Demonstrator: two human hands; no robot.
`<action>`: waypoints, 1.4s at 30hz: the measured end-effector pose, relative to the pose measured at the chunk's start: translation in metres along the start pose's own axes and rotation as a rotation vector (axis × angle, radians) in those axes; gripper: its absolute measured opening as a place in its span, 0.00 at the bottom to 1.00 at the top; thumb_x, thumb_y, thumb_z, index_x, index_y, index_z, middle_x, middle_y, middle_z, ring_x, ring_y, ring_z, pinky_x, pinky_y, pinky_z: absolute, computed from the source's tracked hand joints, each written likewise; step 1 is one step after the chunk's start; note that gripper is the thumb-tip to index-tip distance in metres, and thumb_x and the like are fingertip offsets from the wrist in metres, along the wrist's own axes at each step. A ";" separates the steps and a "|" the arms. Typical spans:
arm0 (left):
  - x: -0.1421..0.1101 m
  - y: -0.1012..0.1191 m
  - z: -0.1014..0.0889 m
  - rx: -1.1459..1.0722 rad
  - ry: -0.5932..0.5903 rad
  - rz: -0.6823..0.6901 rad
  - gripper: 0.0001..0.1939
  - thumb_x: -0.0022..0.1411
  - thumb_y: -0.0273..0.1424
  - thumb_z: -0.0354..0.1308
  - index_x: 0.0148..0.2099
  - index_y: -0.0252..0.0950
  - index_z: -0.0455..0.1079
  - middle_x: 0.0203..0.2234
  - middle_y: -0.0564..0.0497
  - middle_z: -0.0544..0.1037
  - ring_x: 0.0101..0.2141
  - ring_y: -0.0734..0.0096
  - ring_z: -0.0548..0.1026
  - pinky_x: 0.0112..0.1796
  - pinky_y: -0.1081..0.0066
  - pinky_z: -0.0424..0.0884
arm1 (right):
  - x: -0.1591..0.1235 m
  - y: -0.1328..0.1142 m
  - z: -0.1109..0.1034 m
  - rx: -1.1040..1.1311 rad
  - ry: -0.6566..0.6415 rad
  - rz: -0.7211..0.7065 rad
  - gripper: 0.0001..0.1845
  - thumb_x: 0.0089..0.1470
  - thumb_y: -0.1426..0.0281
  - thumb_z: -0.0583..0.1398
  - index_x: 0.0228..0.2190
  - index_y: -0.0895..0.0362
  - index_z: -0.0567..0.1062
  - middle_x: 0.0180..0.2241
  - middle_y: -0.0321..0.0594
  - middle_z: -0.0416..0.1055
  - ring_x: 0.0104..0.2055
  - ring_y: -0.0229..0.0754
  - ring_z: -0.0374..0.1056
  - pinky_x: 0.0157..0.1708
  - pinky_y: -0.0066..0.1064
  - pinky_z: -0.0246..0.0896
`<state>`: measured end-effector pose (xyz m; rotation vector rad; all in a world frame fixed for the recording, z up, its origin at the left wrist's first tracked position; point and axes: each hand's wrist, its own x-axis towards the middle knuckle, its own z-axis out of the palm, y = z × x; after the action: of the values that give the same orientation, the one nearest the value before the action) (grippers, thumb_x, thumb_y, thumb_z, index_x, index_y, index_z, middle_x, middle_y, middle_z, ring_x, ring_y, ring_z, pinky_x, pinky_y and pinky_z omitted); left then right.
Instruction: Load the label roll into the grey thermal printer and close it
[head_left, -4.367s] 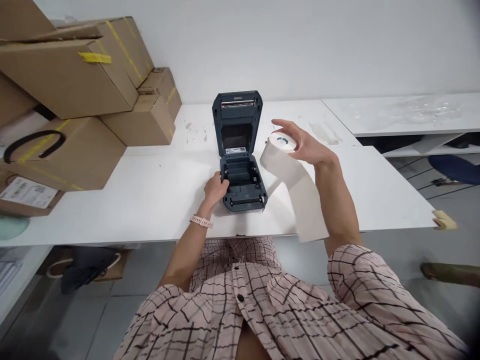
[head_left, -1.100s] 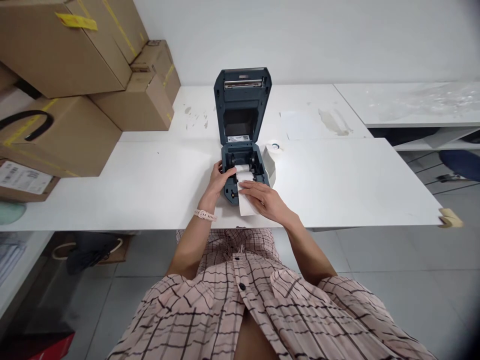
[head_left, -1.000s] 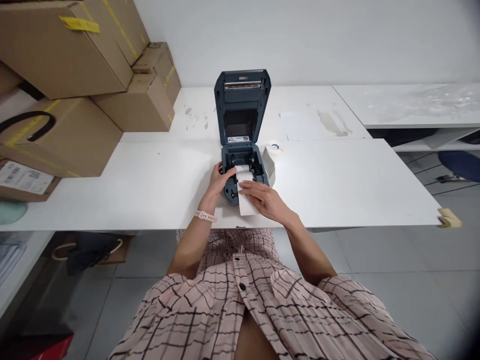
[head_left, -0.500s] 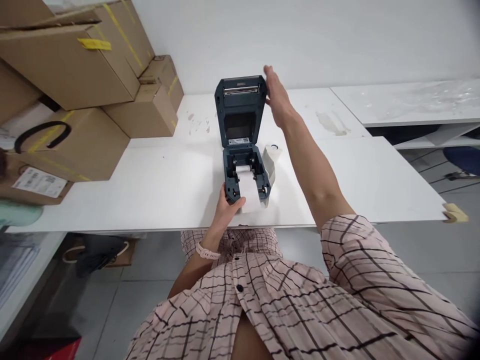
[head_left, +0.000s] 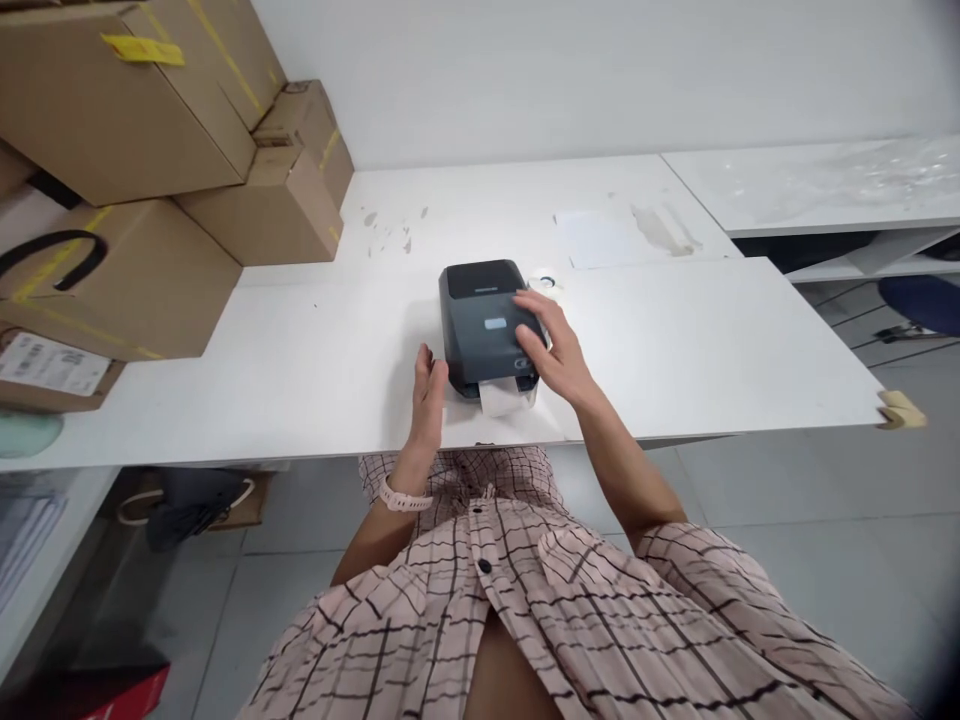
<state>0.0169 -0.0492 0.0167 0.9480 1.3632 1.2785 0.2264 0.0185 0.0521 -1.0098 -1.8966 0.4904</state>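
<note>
A dark grey label printer point(head_left: 480, 320) sits on the white table with its lid closed. From its front slot a strip of white label paper point(head_left: 501, 399) sticks out. My right hand point(head_left: 553, 345) lies over the right side of the lid, its fingers stretched out. Beside the printer's front left corner is my left hand point(head_left: 428, 398), upright with straight fingers, holding nothing. Whether it touches the casing I cannot tell. Behind the right side of the printer stands a roll of labels point(head_left: 546, 283), partly hidden.
Cardboard boxes point(head_left: 202, 270) are stacked on the left of the white table point(head_left: 675, 350). A pale sheet point(head_left: 596, 240) lies toward the back. A foam guard point(head_left: 902, 410) covers the table's right corner. On the far right is a dark blue seat point(head_left: 922, 303).
The printer's lid has swung down from upright to closed. My right hand came down with it onto the top. My left hand let go of the printer's front and moved to its left side.
</note>
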 end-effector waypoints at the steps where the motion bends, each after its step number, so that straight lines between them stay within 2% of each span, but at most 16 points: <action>1: 0.003 0.003 0.002 0.001 0.002 0.023 0.46 0.64 0.60 0.54 0.77 0.50 0.45 0.78 0.48 0.43 0.75 0.51 0.46 0.70 0.54 0.55 | -0.009 0.001 0.003 -0.039 -0.026 -0.007 0.24 0.71 0.52 0.50 0.62 0.46 0.67 0.66 0.45 0.65 0.71 0.51 0.57 0.71 0.51 0.55; 4: 0.014 0.007 0.013 0.001 -0.002 0.050 0.50 0.61 0.55 0.63 0.76 0.47 0.46 0.77 0.46 0.45 0.75 0.49 0.48 0.70 0.54 0.55 | -0.021 0.006 0.009 -0.143 -0.098 -0.004 0.26 0.71 0.54 0.49 0.65 0.47 0.64 0.69 0.46 0.61 0.74 0.52 0.52 0.72 0.53 0.54; 7: 0.021 0.001 0.021 -0.018 -0.021 0.067 0.50 0.58 0.50 0.68 0.75 0.45 0.50 0.74 0.43 0.55 0.72 0.46 0.56 0.69 0.51 0.59 | -0.024 0.010 0.012 -0.198 -0.133 -0.001 0.27 0.72 0.56 0.47 0.67 0.47 0.61 0.71 0.43 0.58 0.76 0.51 0.48 0.72 0.54 0.52; 11: 0.021 -0.008 0.022 -0.042 -0.024 0.087 0.45 0.59 0.48 0.68 0.73 0.44 0.56 0.70 0.41 0.63 0.68 0.45 0.63 0.66 0.49 0.65 | -0.027 0.010 0.015 -0.206 -0.137 -0.011 0.27 0.74 0.58 0.44 0.68 0.47 0.62 0.73 0.41 0.55 0.77 0.50 0.44 0.73 0.55 0.50; 19: 0.024 -0.011 0.023 0.016 -0.015 0.167 0.43 0.60 0.51 0.65 0.71 0.45 0.56 0.70 0.41 0.62 0.67 0.44 0.64 0.63 0.51 0.68 | -0.033 0.015 0.021 -0.174 -0.110 -0.015 0.27 0.74 0.59 0.42 0.70 0.44 0.58 0.75 0.34 0.49 0.78 0.49 0.40 0.74 0.55 0.47; 22: 0.021 -0.012 0.021 0.018 -0.041 0.149 0.44 0.59 0.53 0.66 0.71 0.45 0.56 0.68 0.41 0.63 0.65 0.46 0.66 0.61 0.52 0.69 | -0.033 0.017 0.022 -0.165 -0.112 -0.002 0.27 0.74 0.58 0.41 0.69 0.43 0.59 0.75 0.33 0.49 0.78 0.48 0.40 0.74 0.56 0.45; 24: 0.008 -0.017 0.019 0.062 0.022 0.122 0.45 0.58 0.53 0.66 0.71 0.45 0.56 0.67 0.40 0.64 0.63 0.49 0.68 0.59 0.55 0.71 | -0.034 0.017 0.023 -0.159 -0.108 0.017 0.27 0.74 0.58 0.41 0.69 0.43 0.59 0.75 0.34 0.50 0.78 0.48 0.40 0.74 0.56 0.45; 26: -0.012 -0.024 0.016 0.138 0.175 0.102 0.42 0.57 0.53 0.67 0.67 0.43 0.60 0.62 0.40 0.68 0.58 0.55 0.72 0.54 0.59 0.73 | -0.034 0.016 0.023 -0.152 -0.098 0.029 0.27 0.74 0.57 0.41 0.68 0.45 0.61 0.74 0.36 0.52 0.78 0.48 0.41 0.74 0.56 0.44; 27: -0.022 -0.029 0.015 0.168 0.261 0.101 0.38 0.57 0.54 0.67 0.62 0.41 0.65 0.56 0.41 0.72 0.52 0.59 0.74 0.50 0.61 0.74 | -0.035 0.016 0.024 -0.148 -0.092 0.032 0.27 0.74 0.57 0.41 0.68 0.46 0.61 0.74 0.38 0.52 0.78 0.48 0.42 0.74 0.55 0.45; 28: -0.032 -0.032 0.015 0.159 0.277 0.079 0.31 0.57 0.55 0.66 0.53 0.39 0.70 0.46 0.45 0.76 0.44 0.64 0.75 0.44 0.64 0.74 | -0.035 0.016 0.024 -0.144 -0.086 0.034 0.27 0.74 0.57 0.42 0.67 0.47 0.62 0.74 0.39 0.53 0.78 0.48 0.42 0.74 0.55 0.45; 30: -0.045 -0.036 0.018 0.112 0.118 -0.029 0.25 0.58 0.56 0.64 0.37 0.37 0.71 0.29 0.52 0.73 0.29 0.72 0.70 0.32 0.70 0.69 | -0.036 0.016 0.025 -0.139 -0.073 0.037 0.27 0.74 0.58 0.42 0.66 0.49 0.64 0.73 0.41 0.54 0.78 0.48 0.43 0.73 0.54 0.46; 32: -0.047 -0.033 0.023 0.028 -0.062 -0.163 0.27 0.57 0.57 0.64 0.28 0.37 0.69 0.22 0.54 0.70 0.23 0.76 0.64 0.25 0.72 0.62 | -0.037 0.016 0.026 -0.143 -0.067 0.042 0.27 0.73 0.58 0.42 0.65 0.49 0.65 0.73 0.41 0.54 0.78 0.48 0.43 0.73 0.54 0.47; 33: -0.045 -0.030 0.027 -0.014 -0.110 -0.218 0.27 0.55 0.57 0.65 0.26 0.37 0.68 0.20 0.54 0.69 0.21 0.77 0.63 0.24 0.72 0.59 | -0.037 0.016 0.026 -0.150 -0.065 0.047 0.27 0.73 0.59 0.42 0.65 0.49 0.65 0.73 0.41 0.54 0.78 0.48 0.43 0.73 0.54 0.47; 37: -0.034 -0.018 0.037 -0.066 -0.124 -0.264 0.27 0.48 0.55 0.69 0.24 0.37 0.67 0.17 0.56 0.68 0.18 0.80 0.61 0.22 0.73 0.56 | -0.035 0.010 0.026 -0.189 -0.048 0.051 0.25 0.72 0.60 0.44 0.65 0.48 0.64 0.72 0.40 0.58 0.77 0.50 0.46 0.72 0.58 0.49; 39: -0.032 -0.018 0.037 -0.035 -0.118 -0.233 0.27 0.48 0.56 0.69 0.23 0.37 0.67 0.17 0.57 0.67 0.18 0.80 0.60 0.22 0.73 0.57 | -0.034 0.005 0.025 -0.229 -0.007 0.024 0.24 0.72 0.62 0.45 0.63 0.47 0.65 0.68 0.40 0.66 0.75 0.51 0.50 0.72 0.59 0.47; 42: -0.034 -0.026 0.029 0.014 -0.143 -0.191 0.27 0.50 0.55 0.68 0.23 0.37 0.68 0.17 0.56 0.68 0.19 0.78 0.62 0.22 0.73 0.59 | -0.032 -0.001 0.023 -0.294 0.024 -0.082 0.20 0.71 0.65 0.48 0.59 0.45 0.69 0.55 0.39 0.78 0.71 0.50 0.60 0.72 0.58 0.43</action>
<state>0.0543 -0.0794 -0.0022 0.8796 1.3183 1.0392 0.2144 -0.0064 0.0235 -1.1142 -2.0178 0.1520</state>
